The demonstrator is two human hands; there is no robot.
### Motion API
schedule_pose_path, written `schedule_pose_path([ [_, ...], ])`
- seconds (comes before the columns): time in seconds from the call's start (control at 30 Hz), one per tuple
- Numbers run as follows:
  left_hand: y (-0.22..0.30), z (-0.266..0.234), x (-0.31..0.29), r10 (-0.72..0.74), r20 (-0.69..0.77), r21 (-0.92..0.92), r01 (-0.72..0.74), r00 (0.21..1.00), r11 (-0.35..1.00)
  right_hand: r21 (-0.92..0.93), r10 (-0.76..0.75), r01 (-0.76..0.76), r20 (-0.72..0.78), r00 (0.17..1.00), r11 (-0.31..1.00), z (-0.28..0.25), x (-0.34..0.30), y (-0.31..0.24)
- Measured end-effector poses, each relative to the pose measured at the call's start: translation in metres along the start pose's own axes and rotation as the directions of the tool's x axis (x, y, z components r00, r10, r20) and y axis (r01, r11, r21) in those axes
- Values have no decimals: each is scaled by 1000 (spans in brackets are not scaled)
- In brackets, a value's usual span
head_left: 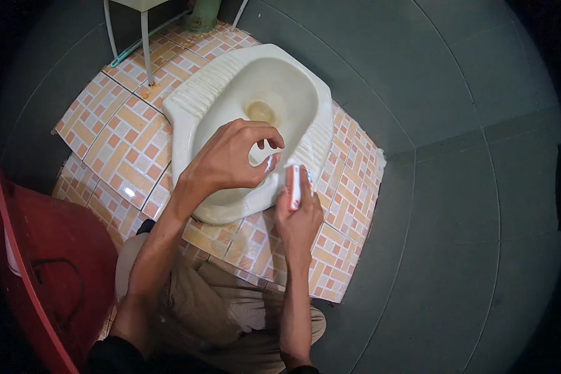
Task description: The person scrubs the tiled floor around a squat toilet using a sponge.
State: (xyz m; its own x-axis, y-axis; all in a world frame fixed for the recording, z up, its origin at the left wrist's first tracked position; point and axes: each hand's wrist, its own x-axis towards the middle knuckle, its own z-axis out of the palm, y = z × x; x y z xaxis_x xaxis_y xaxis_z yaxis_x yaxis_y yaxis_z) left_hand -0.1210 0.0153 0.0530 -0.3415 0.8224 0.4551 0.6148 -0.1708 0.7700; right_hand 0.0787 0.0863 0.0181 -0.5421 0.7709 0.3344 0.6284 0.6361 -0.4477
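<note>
My left hand (pixel 230 156) hovers over the near part of a white squat toilet (pixel 190 134), fingers curled round toward the thumb. A small white-and-blue piece (pixel 268 163) shows at its thumb tip; its kind is too small to make out. My right hand (pixel 300 218) is closed round a small red-and-white packet or tube (pixel 295 187), held upright beside the toilet's right rim. White shows at the upper end of that item. The two hands are close together but apart. Brownish water (pixel 261 112) lies in the toilet's drain.
A red plastic tub (pixel 75 237) with a wire handle stands at my left. White stand legs (pixel 146 47) and a thin turquoise rod (pixel 128 53) are at the far left, near a green container (pixel 202 15). Patterned tiles (pixel 128 140) surround the toilet; a dark wall (pixel 455 187) rises right.
</note>
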Motion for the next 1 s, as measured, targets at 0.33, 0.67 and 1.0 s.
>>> schedule_pose_path([
  [0.33, 3, 0, 0, -31, 8, -23, 31, 999, 999, -43, 17, -20, -87, 996, 999, -17, -20, 37],
  [0.67, 2, 4, 0, -17, 6, -6, 17, 1000, 1000, -45, -30, 29, -22, 999, 999, 10, 7, -5],
  [1.0, 3, -3, -2, -54, 14, 13, 54, 998, 998, -36, -60, 63, 59, 996, 997, -2, -2, 26],
])
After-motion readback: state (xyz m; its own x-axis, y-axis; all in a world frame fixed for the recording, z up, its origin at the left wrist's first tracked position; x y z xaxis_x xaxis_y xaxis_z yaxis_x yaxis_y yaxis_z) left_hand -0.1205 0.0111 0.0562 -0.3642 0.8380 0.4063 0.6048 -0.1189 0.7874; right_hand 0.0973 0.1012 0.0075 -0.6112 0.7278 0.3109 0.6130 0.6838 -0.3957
